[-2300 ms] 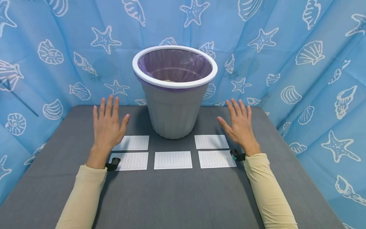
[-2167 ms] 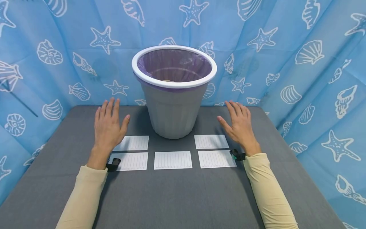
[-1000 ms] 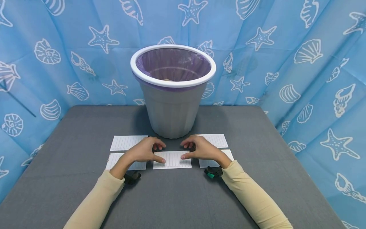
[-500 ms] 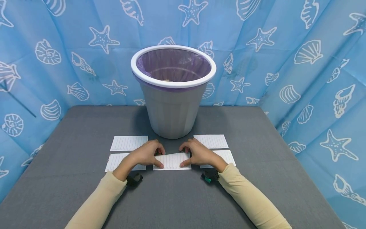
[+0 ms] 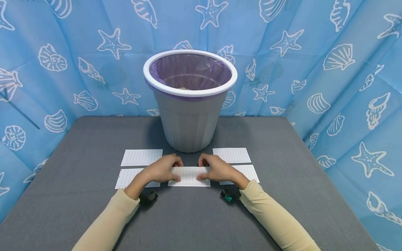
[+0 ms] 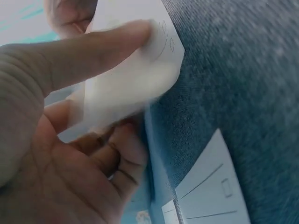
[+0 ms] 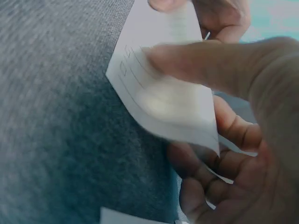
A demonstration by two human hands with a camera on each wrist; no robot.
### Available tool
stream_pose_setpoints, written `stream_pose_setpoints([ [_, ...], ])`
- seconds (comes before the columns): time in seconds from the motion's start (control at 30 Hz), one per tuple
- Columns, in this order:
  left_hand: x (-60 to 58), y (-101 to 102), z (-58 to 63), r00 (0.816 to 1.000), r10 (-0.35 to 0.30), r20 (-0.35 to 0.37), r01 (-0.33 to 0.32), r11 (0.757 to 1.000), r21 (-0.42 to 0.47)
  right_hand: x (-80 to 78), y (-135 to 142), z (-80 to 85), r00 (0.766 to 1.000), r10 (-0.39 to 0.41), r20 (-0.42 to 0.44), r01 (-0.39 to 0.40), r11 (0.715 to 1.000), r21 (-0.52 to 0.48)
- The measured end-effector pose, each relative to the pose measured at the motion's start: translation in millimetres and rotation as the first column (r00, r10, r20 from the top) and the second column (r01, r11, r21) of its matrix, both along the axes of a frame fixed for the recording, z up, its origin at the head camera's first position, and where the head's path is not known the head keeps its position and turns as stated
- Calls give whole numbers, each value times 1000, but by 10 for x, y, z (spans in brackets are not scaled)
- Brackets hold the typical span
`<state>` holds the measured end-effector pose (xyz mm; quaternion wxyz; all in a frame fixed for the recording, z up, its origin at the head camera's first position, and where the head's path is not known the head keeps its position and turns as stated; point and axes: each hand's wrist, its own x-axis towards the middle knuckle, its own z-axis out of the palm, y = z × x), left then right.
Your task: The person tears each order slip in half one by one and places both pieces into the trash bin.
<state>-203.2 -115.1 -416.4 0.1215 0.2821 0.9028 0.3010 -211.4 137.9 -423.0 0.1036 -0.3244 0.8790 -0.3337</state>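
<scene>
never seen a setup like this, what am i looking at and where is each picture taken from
There's no machine working here, just a person using bare hands. The wide picture is taken from the person's head, looking forward and down. The two blurry close-ups come from the left and right wrists.

On the gray table lie white lined slips of paper: the middle slip, plus four other slips, two at each side. Behind them stands a gray bin with a purple liner, in front of a blue curtain printed with shells and starfish.

The left hand and right hand pinch the middle slip near its ends; the close-ups show it bent.
</scene>
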Motion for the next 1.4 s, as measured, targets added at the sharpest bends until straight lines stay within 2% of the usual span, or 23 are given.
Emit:
stream_pose_setpoints([
  [0.2,-16,-9,30,1000,-14,-2,14,994,110,-14,4,-11,999,-24,-25,21,995,-97],
  [0.3,-15,-27,58,999,-22,-24,25,985,170,-20,10,4,999,-28,-36,23,988,-152],
  [0.43,12,-39,136,999,-1,-52,14,969,248,-14,22,71,998,-61,-31,52,975,-216],
  [0.6,80,-24,276,995,60,-75,-34,949,312,18,36,223,993,-113,-28,102,957,-271],
  [0.83,181,16,536,978,162,-132,-108,933,342,51,66,475,990,-132,-48,109,938,-330],
  [1.07,166,77,832,953,223,-205,-128,911,392,24,67,736,990,-133,-50,101,906,-411],
  [1.27,131,187,942,945,254,-208,-137,881,454,-38,45,898,990,-107,-95,51,886,-461],
  [1.4,139,230,940,935,277,-221,-141,863,485,-55,8,956,983,-112,-148,34,894,-447],
])
